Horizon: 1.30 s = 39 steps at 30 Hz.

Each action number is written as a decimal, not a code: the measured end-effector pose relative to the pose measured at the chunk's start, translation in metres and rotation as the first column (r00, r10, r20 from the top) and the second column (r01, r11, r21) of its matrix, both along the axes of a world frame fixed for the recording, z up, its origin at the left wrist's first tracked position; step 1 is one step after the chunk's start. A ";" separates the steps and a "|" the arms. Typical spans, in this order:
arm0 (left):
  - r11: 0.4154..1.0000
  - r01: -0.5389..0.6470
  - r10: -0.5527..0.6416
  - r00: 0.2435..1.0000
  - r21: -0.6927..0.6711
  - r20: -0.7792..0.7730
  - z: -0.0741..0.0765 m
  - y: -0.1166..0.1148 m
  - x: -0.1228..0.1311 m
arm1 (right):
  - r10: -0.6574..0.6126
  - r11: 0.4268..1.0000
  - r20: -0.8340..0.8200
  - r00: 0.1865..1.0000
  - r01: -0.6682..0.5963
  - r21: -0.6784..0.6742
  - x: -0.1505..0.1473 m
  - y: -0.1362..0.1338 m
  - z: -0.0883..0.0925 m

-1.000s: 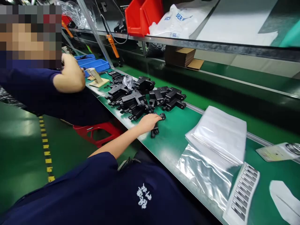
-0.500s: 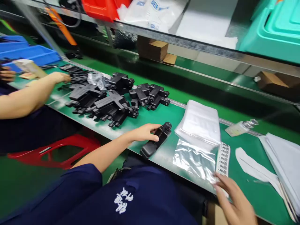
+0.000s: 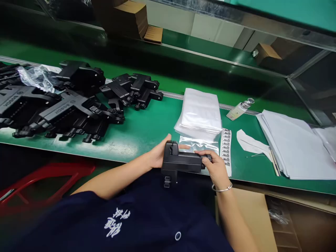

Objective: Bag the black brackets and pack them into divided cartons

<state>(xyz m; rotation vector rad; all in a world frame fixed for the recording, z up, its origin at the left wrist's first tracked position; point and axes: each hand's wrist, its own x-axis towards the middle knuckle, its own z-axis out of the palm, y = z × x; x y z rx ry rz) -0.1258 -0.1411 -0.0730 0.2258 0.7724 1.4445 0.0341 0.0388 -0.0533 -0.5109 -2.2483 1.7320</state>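
A black plastic clamp bracket (image 3: 182, 163) is held between both hands just off the front edge of the green bench. My left hand (image 3: 158, 154) is closed round its left end, the fingers partly hidden behind it. With thumb and fingers, my right hand (image 3: 216, 168) grips the knob at its right end. Right behind the bracket lies a clear plastic bag (image 3: 198, 142), in front of a stack of clear bags (image 3: 201, 110). A strip of printed labels (image 3: 226, 147) lies beside the bag, close to my right hand.
Similar black brackets, some marked BOSCH, form a pile (image 3: 63, 108) on the left, with a smaller group (image 3: 135, 89) beside it. On the right are a small bottle (image 3: 239, 109), white backing paper (image 3: 252, 144) and white sheets (image 3: 299, 147). A red stool (image 3: 47, 185) stands below left.
My view has turned to the right. The bracket, previously in my left hand alone, is now level in front of my body, and my right hand has left the label strip to grip its right end.
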 end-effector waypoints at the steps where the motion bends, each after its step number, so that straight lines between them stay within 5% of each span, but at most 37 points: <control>1: 0.998 -0.061 0.060 0.998 -0.013 -0.037 0.001 -0.002 0.002 | -0.067 0.998 0.012 0.998 0.067 -0.009 0.003 0.000 -0.006; 5: 0.976 -0.199 0.146 0.899 -0.088 -0.414 0.003 -0.002 0.010 | -0.239 0.970 0.050 0.970 0.235 0.063 0.010 0.002 -0.018; 9: 0.948 -0.315 0.176 0.646 -0.050 -0.743 0.007 0.001 0.014 | -0.287 0.938 0.043 0.957 0.272 0.213 0.012 0.007 -0.018; 11: 0.935 -0.355 0.188 0.476 0.007 -0.859 0.010 -0.001 0.013 | -0.241 0.964 0.100 0.965 0.227 0.140 0.011 0.010 -0.021; 14: 0.960 -0.265 0.146 0.185 0.094 -0.972 0.013 -0.006 0.012 | -0.121 0.976 0.199 0.972 0.153 -0.158 0.004 0.012 -0.028; 17: 0.977 -0.147 0.163 0.065 0.152 -0.985 0.011 -0.006 0.015 | -0.159 0.971 0.136 0.978 0.180 -0.158 0.000 0.011 -0.029; 19: 0.956 -0.241 0.207 0.138 0.170 -0.968 0.008 -0.001 0.017 | -0.210 0.974 -0.003 0.978 0.209 0.092 0.003 0.012 -0.025; 22: 0.913 -0.409 0.234 0.512 0.005 -0.826 0.003 0.013 0.020 | -0.066 0.829 -0.272 0.960 0.204 0.520 0.012 0.018 -0.019; 24: 0.926 -0.350 0.196 0.767 -0.142 -0.611 0.000 0.019 0.020 | 0.086 0.721 -0.356 0.930 0.188 0.667 0.018 0.020 -0.018; 26: 0.927 -0.347 0.225 0.822 -0.146 -0.523 -0.001 0.021 0.020 | 0.093 0.720 -0.349 0.933 0.179 0.671 0.022 0.020 -0.021; 29: 0.882 -0.462 0.383 0.597 0.087 -0.705 -0.002 0.014 0.020 | -0.025 0.914 -0.186 0.982 0.098 0.393 0.021 0.014 -0.030; 31: 0.878 -0.420 0.411 0.416 0.229 -0.811 -0.004 0.006 0.018 | -0.028 0.993 -0.085 0.996 0.037 0.116 0.018 0.009 -0.038; 34: 0.902 -0.226 0.411 0.187 0.369 -0.892 -0.010 -0.006 0.011 | -0.019 0.995 -0.097 0.995 0.009 -0.102 0.016 0.004 -0.045; 37: 0.887 -0.006 0.461 -0.024 0.461 -0.887 -0.017 -0.014 0.002 | 0.005 0.995 -0.130 0.992 -0.018 -0.098 0.015 0.002 -0.047; 39: 0.885 0.089 0.465 -0.091 0.458 -0.881 -0.019 -0.018 -0.003 | 0.025 0.998 -0.128 0.991 -0.033 -0.062 0.014 0.002 -0.046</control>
